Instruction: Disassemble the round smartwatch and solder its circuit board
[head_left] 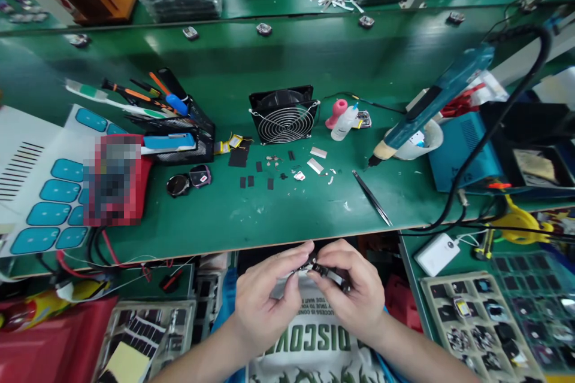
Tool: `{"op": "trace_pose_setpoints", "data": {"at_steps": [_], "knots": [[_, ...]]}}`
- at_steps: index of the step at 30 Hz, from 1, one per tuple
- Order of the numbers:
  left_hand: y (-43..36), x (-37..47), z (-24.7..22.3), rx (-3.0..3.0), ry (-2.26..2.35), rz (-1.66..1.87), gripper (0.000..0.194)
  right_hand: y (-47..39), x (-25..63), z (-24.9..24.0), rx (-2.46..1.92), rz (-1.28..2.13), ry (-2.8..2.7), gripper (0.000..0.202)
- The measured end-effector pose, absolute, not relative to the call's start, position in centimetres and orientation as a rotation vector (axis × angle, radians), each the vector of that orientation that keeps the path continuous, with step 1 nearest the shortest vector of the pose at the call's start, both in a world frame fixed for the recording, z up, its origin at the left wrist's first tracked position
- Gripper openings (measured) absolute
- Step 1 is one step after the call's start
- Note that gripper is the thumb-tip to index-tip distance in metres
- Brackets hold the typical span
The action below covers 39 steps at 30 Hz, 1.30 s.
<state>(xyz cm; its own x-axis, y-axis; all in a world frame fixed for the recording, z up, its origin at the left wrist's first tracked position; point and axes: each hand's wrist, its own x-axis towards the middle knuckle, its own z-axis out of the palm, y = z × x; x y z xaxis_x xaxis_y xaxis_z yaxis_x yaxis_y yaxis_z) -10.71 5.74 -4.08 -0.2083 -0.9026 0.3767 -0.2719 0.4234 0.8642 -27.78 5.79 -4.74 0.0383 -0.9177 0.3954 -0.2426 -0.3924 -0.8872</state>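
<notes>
Both hands are together in front of the printed shirt, just below the green bench's near edge. My left hand [272,290] pinches one end of a small dark device part [330,275] between thumb and fingers. Closed round the other end of the same part is my right hand [353,284]. Its details are too small to make out. On the green bench [251,221] beyond the hands lie small black pads [270,184], two silvery strips [315,166], a white piece [299,176] and tweezers [372,197].
A black fan [284,116] stands mid-bench. An electric screwdriver [431,108] leans in a white tub [422,146] at the right. Left are two watch bodies [200,176], a tool holder [202,125] and a red instrument [141,191]. A parts tray [487,287] sits lower right.
</notes>
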Motion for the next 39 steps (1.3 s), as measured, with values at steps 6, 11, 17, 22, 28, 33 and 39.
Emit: {"op": "trace_pose_setpoints", "data": {"at_steps": [6,11,17,22,28,33,39], "knots": [[5.94,-10.58,-4.04,1.025,-1.738,-0.807,0.043,5.78,-27.72,-4.68,-1.695,-1.376,1.211,0.012],[5.89,-10.59,-4.17,1.039,-1.756,-0.796,0.042,5.86,-27.70,-4.80,-1.692,-1.355,1.217,0.013],[5.76,-10.72,-4.17,1.044,-1.765,-0.757,0.042,5.93,-27.68,-4.80,-1.672,-1.349,1.221,0.014],[5.78,-10.71,-4.29,1.057,-1.768,-0.751,0.041,5.86,-27.62,-4.67,-1.687,-1.358,1.212,0.013],[5.66,-10.57,-4.11,1.038,-1.784,-0.726,0.041,5.78,-27.61,-4.78,-1.656,-1.355,1.216,0.014],[5.68,-10.67,-4.19,1.041,-1.774,-0.723,0.041,5.73,-27.47,-4.97,-1.598,-1.356,1.199,0.014],[5.88,-10.69,-4.37,1.098,-1.742,-0.754,0.036,5.65,-27.49,-4.76,-1.624,-1.371,1.200,0.013]]}}
